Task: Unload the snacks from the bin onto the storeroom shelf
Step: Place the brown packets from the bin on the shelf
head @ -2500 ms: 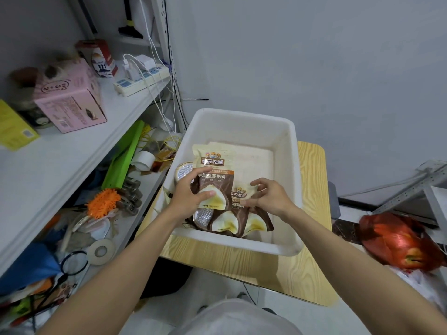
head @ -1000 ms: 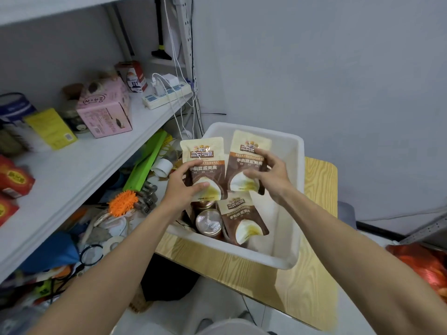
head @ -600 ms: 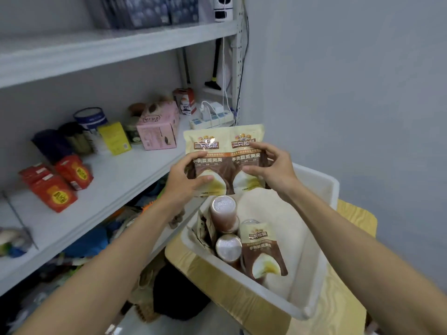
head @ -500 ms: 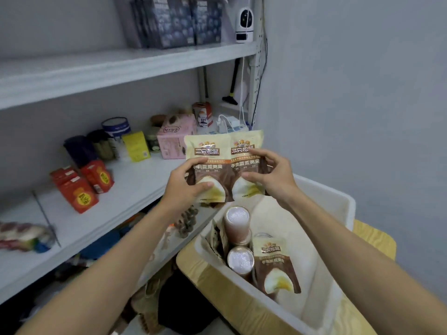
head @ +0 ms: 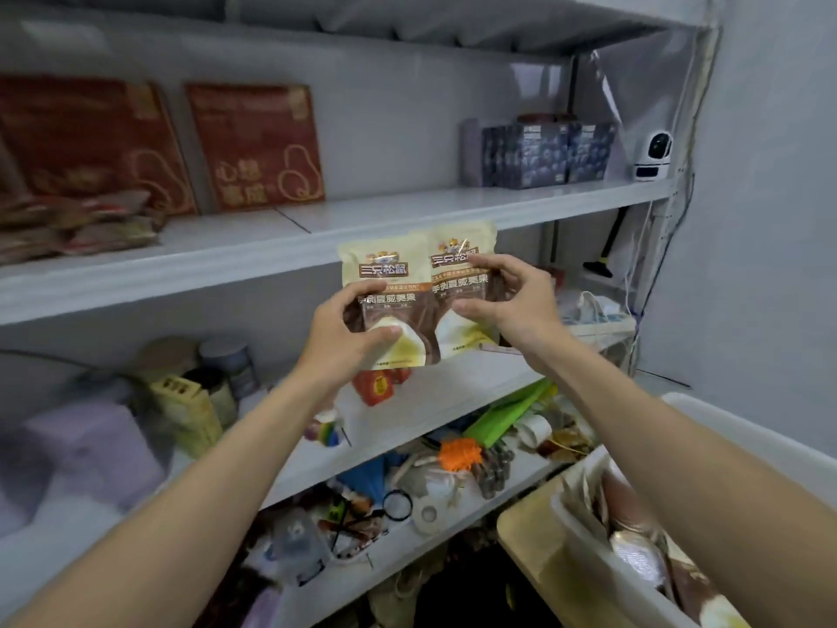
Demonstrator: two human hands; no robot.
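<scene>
Left hand grips one snack pouch, right hand a second pouch, fingers curled mid-body; probably light, soft, slippery. Shelf at twelve o'clock.

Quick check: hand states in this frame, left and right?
Left hand: closed, gripping the left pouch.
Right hand: closed, pinching the right pouch.

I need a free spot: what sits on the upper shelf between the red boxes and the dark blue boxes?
Head view: the upper shelf lies bare, except a grey upright item beside the dark blue boxes.
</scene>
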